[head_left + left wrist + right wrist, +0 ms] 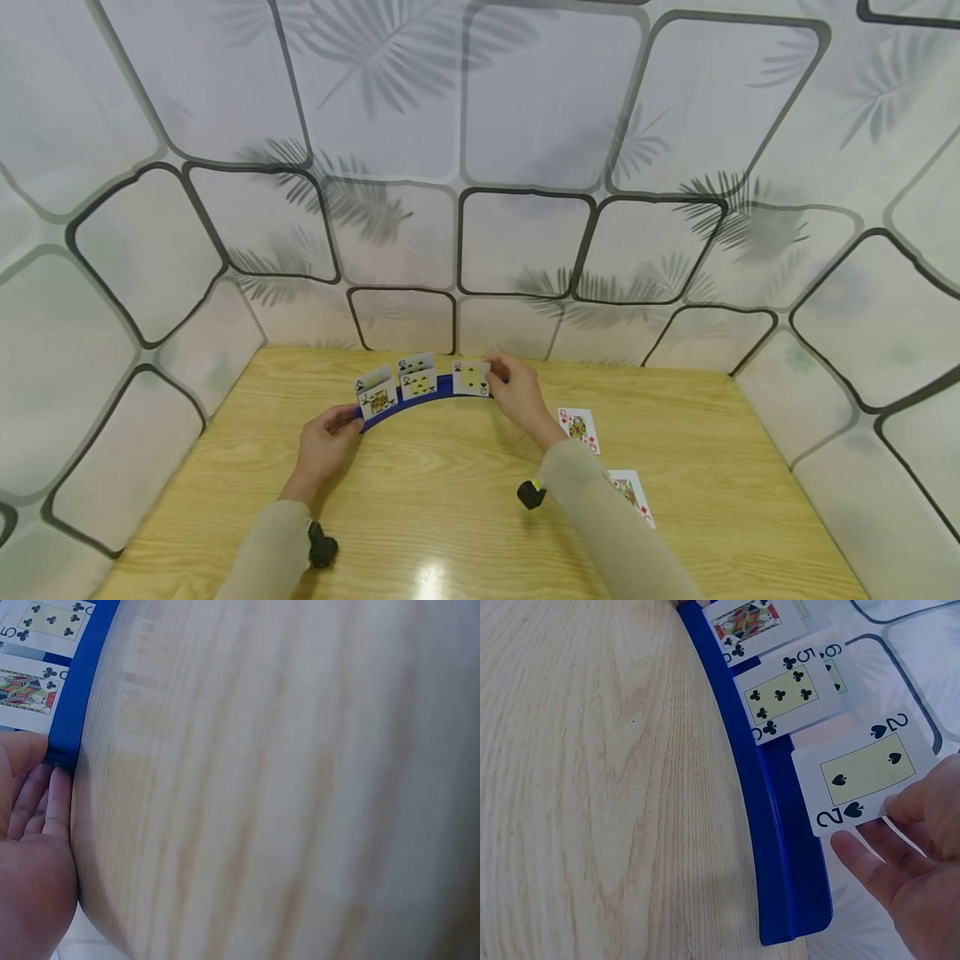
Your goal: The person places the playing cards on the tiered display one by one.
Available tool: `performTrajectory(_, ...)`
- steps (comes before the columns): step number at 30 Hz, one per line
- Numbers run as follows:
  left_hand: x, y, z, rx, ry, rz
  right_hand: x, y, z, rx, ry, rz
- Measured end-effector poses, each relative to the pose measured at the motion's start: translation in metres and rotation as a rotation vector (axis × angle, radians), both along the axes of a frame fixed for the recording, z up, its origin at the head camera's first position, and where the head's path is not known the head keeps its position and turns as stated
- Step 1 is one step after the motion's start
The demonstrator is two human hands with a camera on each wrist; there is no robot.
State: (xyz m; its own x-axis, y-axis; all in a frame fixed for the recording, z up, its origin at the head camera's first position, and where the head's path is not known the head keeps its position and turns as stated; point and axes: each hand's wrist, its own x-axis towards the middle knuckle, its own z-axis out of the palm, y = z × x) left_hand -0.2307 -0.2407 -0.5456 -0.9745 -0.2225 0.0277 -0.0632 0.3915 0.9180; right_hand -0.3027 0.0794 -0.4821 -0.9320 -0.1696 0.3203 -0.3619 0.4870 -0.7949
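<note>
A curved blue card holder [444, 385] stands toward the back of the table with playing cards upright in it. My left hand [322, 446] grips its left end between thumb and fingers. At the right part of the holder, my right hand [521, 400] pinches the two of spades [866, 776] by its edge; the card's lower edge is at the holder. A five of clubs [780, 697] stands beside it, with a six [835, 671] partly hidden behind. Farther left is a face card of clubs [378, 402], with another card [372, 379] behind it.
On the table right of my right hand lies a red queen of diamonds [577, 429]. Nearer me, another red face card [633, 493] is partly covered by my right sleeve [600, 508]. A patterned curtain [517, 242] encloses the wooden table [442, 492] at the back and sides.
</note>
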Motion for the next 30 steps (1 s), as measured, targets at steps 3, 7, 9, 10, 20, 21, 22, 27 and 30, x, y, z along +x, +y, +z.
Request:
performTrajectory(3, 0.001, 0.000, 0.000, 0.001, -0.002, 0.002, -0.003, -0.002, 0.000, -0.003, 0.006, 0.001)
performTrajectory(7, 0.001, 0.000, 0.000, 0.007, -0.001, 0.003, -0.007, -0.005, 0.002, -0.010, -0.021, -0.011)
performTrajectory(9, 0.001, 0.000, 0.000, 0.012, 0.000, 0.004, -0.008, -0.007, 0.002, -0.023, -0.034, -0.011)
performTrajectory(10, 0.000, 0.000, 0.000, 0.013, 0.000, 0.004, -0.009, -0.008, 0.003, -0.028, -0.040, -0.010)
performTrajectory(20, 0.001, 0.000, -0.001, 0.009, -0.015, 0.013, -0.019, -0.017, 0.000, -0.031, 0.016, -0.003)
performTrajectory(21, 0.000, 0.000, -0.001, 0.008, -0.016, 0.015, -0.020, -0.018, 0.000, -0.031, 0.019, 0.000)
performTrajectory(22, 0.000, 0.000, -0.001, 0.009, -0.019, 0.016, -0.021, -0.019, -0.001, -0.030, 0.018, 0.001)
performTrajectory(27, 0.000, 0.000, -0.002, 0.021, -0.021, 0.013, -0.025, -0.023, -0.004, -0.036, 0.026, -0.001)
performTrajectory(30, -0.001, 0.000, -0.002, 0.016, -0.013, 0.015, -0.026, -0.025, -0.005, -0.042, 0.043, -0.003)
